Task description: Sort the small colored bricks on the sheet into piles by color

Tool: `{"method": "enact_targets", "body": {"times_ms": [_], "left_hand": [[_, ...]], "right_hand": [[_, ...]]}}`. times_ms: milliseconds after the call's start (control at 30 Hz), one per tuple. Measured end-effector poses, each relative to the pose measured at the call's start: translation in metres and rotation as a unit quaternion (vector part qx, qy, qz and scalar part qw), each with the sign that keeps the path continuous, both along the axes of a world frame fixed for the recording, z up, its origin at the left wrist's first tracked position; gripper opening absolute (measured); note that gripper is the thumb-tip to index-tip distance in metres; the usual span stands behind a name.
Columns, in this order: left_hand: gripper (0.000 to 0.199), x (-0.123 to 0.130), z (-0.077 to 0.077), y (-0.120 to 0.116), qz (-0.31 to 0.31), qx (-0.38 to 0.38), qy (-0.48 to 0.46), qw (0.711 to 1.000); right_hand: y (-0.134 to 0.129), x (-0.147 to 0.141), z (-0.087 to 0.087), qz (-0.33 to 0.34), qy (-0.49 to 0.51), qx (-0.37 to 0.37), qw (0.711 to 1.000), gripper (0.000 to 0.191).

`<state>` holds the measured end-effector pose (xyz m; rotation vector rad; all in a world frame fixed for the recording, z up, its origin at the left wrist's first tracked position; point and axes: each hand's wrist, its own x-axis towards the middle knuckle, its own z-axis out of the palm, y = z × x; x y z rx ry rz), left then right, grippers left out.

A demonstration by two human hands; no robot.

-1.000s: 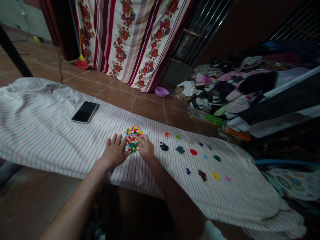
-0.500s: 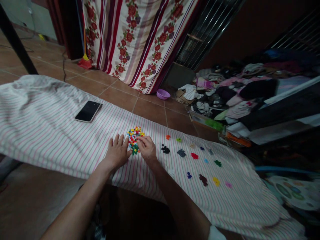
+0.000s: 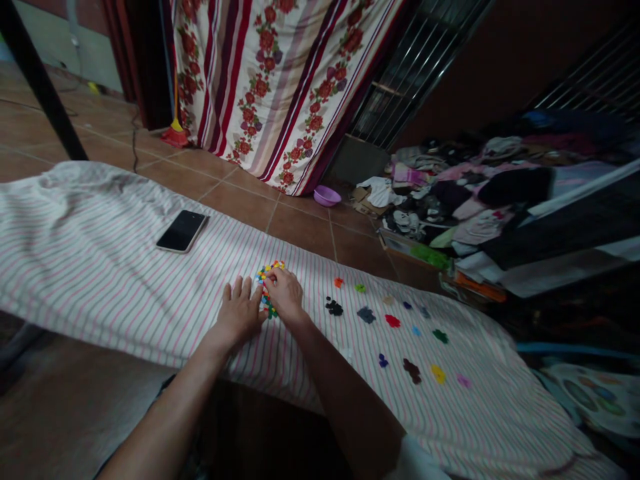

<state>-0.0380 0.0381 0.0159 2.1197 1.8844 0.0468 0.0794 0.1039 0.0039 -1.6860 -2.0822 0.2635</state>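
Note:
A mixed pile of small coloured pieces (image 3: 261,274) lies on the striped cloth (image 3: 125,287), partly covered by my hands. My left hand (image 3: 240,312) rests flat at the pile's left edge, fingers spread, holding nothing. Over the pile, my right hand (image 3: 285,293) has thumb and fingertips pinched together; whatever may be between them is too small to make out. To the right, pieces sit in separate single-colour clusters, among them black pieces (image 3: 335,307), grey pieces (image 3: 366,315), red pieces (image 3: 393,321), brown pieces (image 3: 412,371) and yellow pieces (image 3: 439,374).
A phone (image 3: 182,231) lies on the cloth to the left. Beyond the far edge, a purple basin (image 3: 327,196) stands on the tiled floor near a floral curtain (image 3: 265,87). Heaped clothes (image 3: 465,187) fill the right background.
My right hand has shifted slightly left and farther over the pile, covering more of it, its fingers still pinched. My left hand stays flat beside it. The view has tilted slightly.

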Motion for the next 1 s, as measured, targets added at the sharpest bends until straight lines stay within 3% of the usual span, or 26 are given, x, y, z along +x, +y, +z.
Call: {"method": "enact_targets", "body": {"times_ms": [300,567,800,1000], "left_hand": [[0.062,-0.009,-0.013,-0.003,-0.020,0.034,-0.004,0.999],[0.063,-0.008,-0.009,-0.002,-0.025,0.045,0.047,0.998],[0.066,-0.010,-0.019,-0.006,-0.028,0.065,0.062,0.996],[0.064,-0.010,-0.029,-0.010,-0.016,0.112,0.040,0.993]], "right_hand": [[-0.009,0.007,-0.003,0.005,0.188,0.038,0.981,0.019],[-0.045,0.023,-0.002,-0.043,0.311,0.061,0.948,0.020],[-0.095,0.086,-0.004,-0.087,0.355,0.077,0.927,0.021],[-0.153,0.175,-0.001,-0.191,0.304,0.122,0.925,0.021]]}}
